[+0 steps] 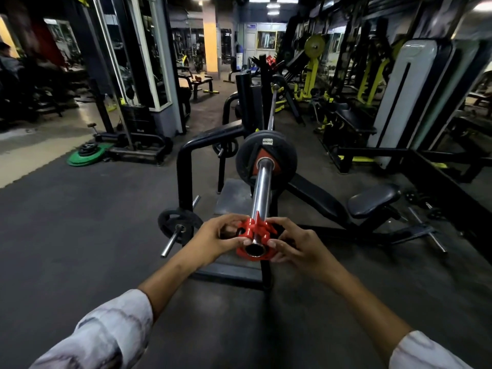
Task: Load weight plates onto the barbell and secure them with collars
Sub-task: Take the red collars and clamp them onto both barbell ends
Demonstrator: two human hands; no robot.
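Gripping a red collar from both sides, the left hand and right hand curled their fingers around it at the near tip of the barbell, whose chrome sleeve already passed through the collar's bore. One black weight plate sat farther up the same sleeve, well apart from the collar, with a long run of bare chrome between the two. Judged from that gap, the chief risk was the collar being clamped short of the plate, which would leave the plate free to slide outward; a collar tilted on the sleeve by uneven pressure from the two hands could also bind instead of gliding along it. The bar itself rested on a black bench rack, and a hard shove along the sleeve might shift it in its cradle. Counted in view: one collar in hand, one plate on the near sleeve, one spare black plate on a storage peg at lower left, and one stack of loose plates topping a green disc on the floor beyond. What was loaded on the bar's far end could not be made out.
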